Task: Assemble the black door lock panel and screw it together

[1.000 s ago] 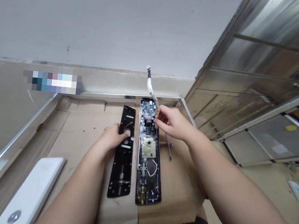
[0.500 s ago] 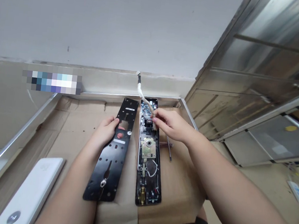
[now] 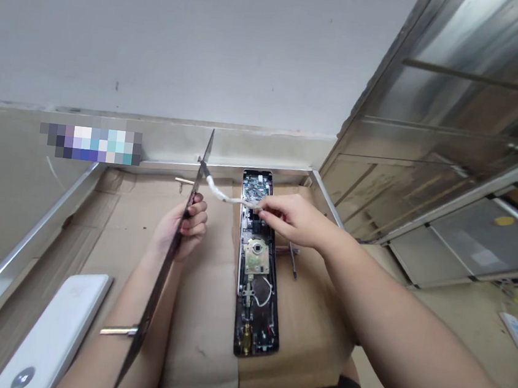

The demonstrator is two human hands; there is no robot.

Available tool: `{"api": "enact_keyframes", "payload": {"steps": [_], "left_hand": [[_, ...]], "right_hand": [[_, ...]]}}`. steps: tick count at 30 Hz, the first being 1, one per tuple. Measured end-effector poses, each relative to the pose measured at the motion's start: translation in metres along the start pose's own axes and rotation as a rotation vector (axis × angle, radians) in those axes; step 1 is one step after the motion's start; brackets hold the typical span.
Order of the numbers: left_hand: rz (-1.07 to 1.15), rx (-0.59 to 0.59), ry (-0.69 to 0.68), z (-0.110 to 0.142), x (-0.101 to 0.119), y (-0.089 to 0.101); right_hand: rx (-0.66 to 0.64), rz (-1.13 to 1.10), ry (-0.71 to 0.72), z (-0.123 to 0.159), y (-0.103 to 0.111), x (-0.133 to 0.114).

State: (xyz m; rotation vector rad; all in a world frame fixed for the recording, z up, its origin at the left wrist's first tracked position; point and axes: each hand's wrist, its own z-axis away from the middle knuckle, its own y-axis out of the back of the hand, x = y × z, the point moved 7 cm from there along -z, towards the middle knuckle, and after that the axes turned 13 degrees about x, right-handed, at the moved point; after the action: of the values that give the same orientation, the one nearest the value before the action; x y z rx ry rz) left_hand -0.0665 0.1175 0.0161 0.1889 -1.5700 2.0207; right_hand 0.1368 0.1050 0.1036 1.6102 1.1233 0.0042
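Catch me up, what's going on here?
A person's left hand holds a long dark plate tilted up, almost edge-on to the camera. The right hand pinches a white-sleeved cable whose far end meets the plate's upper part; whether it passes through is unclear. Below the right hand, an open black housing with exposed parts lies on the cardboard.

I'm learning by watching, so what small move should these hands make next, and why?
I'd probably ease the right hand a little toward the black plate, giving the white cable slack: its tip is already at the plate's upper part, the left hand grips that plate, and the right pinches the cable. Whether the tip passes through isn't clear.
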Motion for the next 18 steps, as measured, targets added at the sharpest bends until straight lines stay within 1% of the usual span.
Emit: {"api": "enact_keyframes", "payload": {"steps": [2, 3, 7, 10, 13, 16, 18], "left_hand": [[0.06, -0.02, 0.019, 0.001, -0.008, -0.002], [0.058, -0.011, 0.006, 0.002, -0.012, -0.003], [-0.09, 0.077, -0.128, 0.006, -0.017, -0.004], [-0.209, 0.114, -0.27, 0.01, -0.01, -0.005], [-0.273, 0.128, -0.39, 0.014, 0.001, -0.002], [-0.277, 0.131, -0.437, 0.016, 0.009, 0.001], [-0.238, 0.114, -0.422, 0.016, 0.011, 0.001]], "right_hand": [[-0.033, 0.031, 0.014, 0.0, -0.003, -0.002], [-0.044, 0.044, 0.022, 0.0, -0.005, -0.003], [-0.074, 0.061, 0.04, 0.0, -0.008, -0.005], [-0.086, 0.047, 0.039, 0.0, -0.008, -0.004], [-0.087, 0.065, 0.04, 0.001, -0.007, -0.004], [-0.098, 0.085, 0.027, 0.001, -0.008, -0.003], [-0.101, 0.093, 0.018, 0.001, -0.009, -0.003]]}}
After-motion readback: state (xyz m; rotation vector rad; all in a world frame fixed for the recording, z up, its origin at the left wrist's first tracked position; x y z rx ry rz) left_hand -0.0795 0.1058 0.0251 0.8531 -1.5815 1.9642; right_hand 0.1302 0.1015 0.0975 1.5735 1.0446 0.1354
